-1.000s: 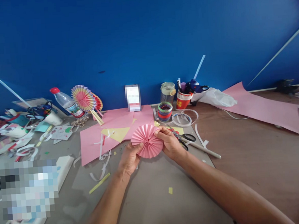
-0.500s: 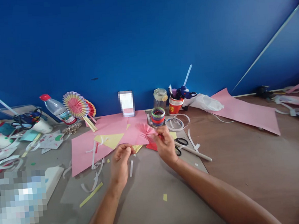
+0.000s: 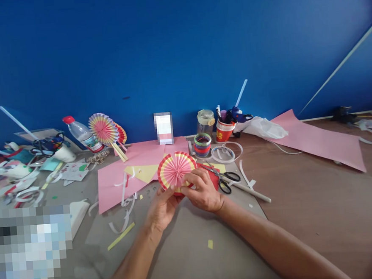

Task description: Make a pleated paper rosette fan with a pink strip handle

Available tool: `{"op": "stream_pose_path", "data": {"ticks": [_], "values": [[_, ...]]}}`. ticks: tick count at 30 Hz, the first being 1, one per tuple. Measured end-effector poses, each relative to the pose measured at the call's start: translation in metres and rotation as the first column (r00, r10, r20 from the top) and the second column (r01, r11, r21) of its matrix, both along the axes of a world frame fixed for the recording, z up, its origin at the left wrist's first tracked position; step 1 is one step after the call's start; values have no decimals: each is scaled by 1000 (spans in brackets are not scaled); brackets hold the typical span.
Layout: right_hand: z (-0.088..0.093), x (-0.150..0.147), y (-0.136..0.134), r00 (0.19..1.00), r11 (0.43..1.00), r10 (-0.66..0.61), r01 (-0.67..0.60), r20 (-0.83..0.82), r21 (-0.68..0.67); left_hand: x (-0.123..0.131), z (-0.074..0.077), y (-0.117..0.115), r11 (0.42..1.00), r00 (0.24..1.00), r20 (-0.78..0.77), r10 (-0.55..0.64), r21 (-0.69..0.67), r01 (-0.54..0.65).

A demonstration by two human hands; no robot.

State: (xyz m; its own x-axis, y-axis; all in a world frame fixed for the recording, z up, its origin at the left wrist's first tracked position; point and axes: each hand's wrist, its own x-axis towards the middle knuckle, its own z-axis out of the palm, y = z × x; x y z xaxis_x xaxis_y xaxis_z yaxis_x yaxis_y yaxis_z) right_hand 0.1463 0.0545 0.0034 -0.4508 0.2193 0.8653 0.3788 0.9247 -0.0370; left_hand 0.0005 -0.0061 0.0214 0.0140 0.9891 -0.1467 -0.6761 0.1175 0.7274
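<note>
A round pleated paper fan (image 3: 176, 170), pink in the middle with yellow and red bands at the rim, is held up in front of me. My left hand (image 3: 165, 207) pinches its lower left edge, thumb on the front. Fingers of my right hand (image 3: 205, 190) are closed on the lower right edge and cover part of it. Black-handled scissors (image 3: 224, 181) lie just right of my right hand, over a red paper piece (image 3: 211, 176). Behind the fan are pink paper sheets (image 3: 112, 183) and a yellow paper piece (image 3: 142, 173).
Finished fans (image 3: 101, 129) lean by a bottle (image 3: 83, 136) at the back left. A clear jar (image 3: 205, 120), tape rolls (image 3: 202, 147) and a red cup (image 3: 225, 131) with pens stand at the back. A pale stick (image 3: 251, 192) lies right; paper strips (image 3: 121, 236) are scattered left.
The pleated piece, before held mostly by the right hand with its pink side showing, now faces me opened round with yellow and red rim. Both hands have come together on it. The view shifted slightly.
</note>
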Motion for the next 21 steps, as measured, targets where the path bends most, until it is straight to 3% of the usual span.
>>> {"op": "stream_pose_path", "data": {"ticks": [3,7,11,13,15,17,19,21], "values": [[-3,-2,0,999,999,17,-15,45,-31,2,-1,3,993,997,21,70,-95,-68],[-1,-1,-4,985,983,133,-117,109,-141,0,-4,6,984,990,50,134,-129,-127],[5,5,-9,989,963,83,-111,-120,-246,-5,-8,8,975,987,17,161,-155,-157],[5,7,-8,961,906,3,-120,-277,-406,-6,-10,8,973,984,1,177,-151,-175],[4,5,-4,908,764,-57,-228,-415,-603,-6,-10,8,973,982,-5,191,-128,-190],[2,1,0,841,545,-100,-401,-532,-736,-5,-8,8,977,982,-28,186,-103,-187],[2,-5,2,776,329,-139,-550,-616,-767,-4,-6,7,980,983,-59,175,-85,-179],[3,-10,2,725,182,-155,-646,-671,-741,-2,-4,7,981,983,-76,168,-81,-174]]}}
